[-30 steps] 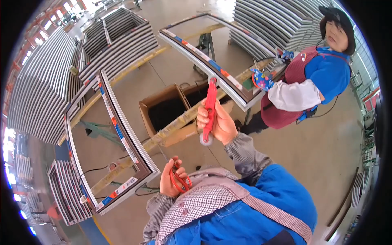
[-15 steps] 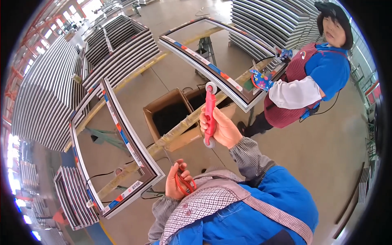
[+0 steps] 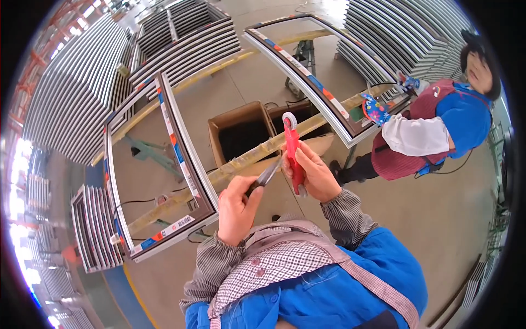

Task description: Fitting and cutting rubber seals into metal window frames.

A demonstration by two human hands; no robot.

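In front of my apron, my left hand [image 3: 235,211] is closed around a pair of scissors [image 3: 268,174]. Their metal blades point up to the right, towards the roller tool, and the handles are hidden in my palm. A red spline roller [image 3: 293,147] with a pale wheel at its top end stands nearly upright in my right hand [image 3: 318,178], whose fingers wrap its lower half. Blade tips and roller look close together; whether they touch I cannot tell. A brown window frame [image 3: 176,137] with coloured tape strips lies left of my hands on padded rails.
At the right a co-worker [image 3: 416,131] in patterned gloves works at another window frame [image 3: 307,79]. Under the yellow padded rail [image 3: 246,159] stand open cardboard boxes [image 3: 216,143] with dark contents. Tall stacks of frames [image 3: 76,82] rise at the back left and back right.
My left hand has come up and right, and the scissors' blades now show beside the roller. My right hand has moved slightly right with the roller. The view has shifted.
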